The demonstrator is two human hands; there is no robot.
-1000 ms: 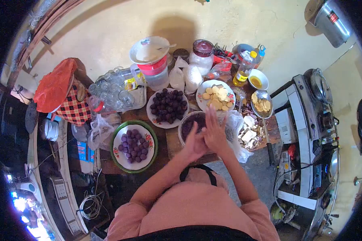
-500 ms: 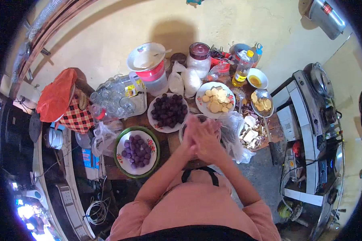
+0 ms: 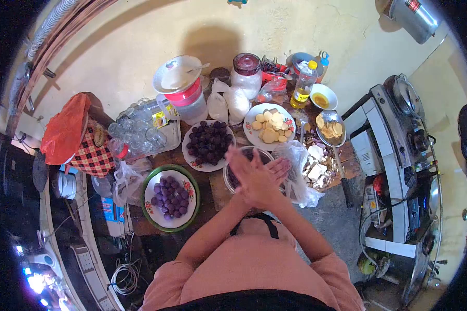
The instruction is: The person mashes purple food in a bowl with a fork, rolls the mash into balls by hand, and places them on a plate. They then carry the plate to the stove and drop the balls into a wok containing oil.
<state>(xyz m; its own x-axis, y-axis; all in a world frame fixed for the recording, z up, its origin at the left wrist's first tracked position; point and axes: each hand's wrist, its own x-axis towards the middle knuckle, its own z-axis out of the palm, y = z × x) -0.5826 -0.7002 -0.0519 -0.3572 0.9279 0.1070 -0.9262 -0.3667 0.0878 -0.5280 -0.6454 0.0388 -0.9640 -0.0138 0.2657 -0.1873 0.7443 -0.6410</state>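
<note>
Over a clear bowl point(image 3: 227, 179) with dark purple contents, my two hands are laid palm against palm and crossed. My right hand point(image 3: 255, 181) is on top, its stretched fingers pointing up and left. Beneath it, my left hand point(image 3: 279, 170) reaches out to the right with straight fingers. Whatever lies between the palms is hidden. Left of the bowl, a green-rimmed plate point(image 3: 146, 215) bears smooth purple balls point(image 3: 169, 197). Darker purple balls point(image 3: 208, 142) are heaped on a white plate point(image 3: 198, 165) behind.
Yellowish discs point(image 3: 270, 127) fill a flowered plate. A plastic bag point(image 3: 290, 176) and peelings point(image 3: 316, 168) lie right of the bowl, near a strainer point(image 3: 331, 129). An oil bottle point(image 3: 302, 90), bags of white powder point(image 3: 237, 103) and glass jars point(image 3: 140, 129) stand behind. A stove point(image 3: 399, 135) is at right.
My palms have slid across each other: the right fingers now point further left and the left fingers show out to the right. The whole view has shifted slightly.
</note>
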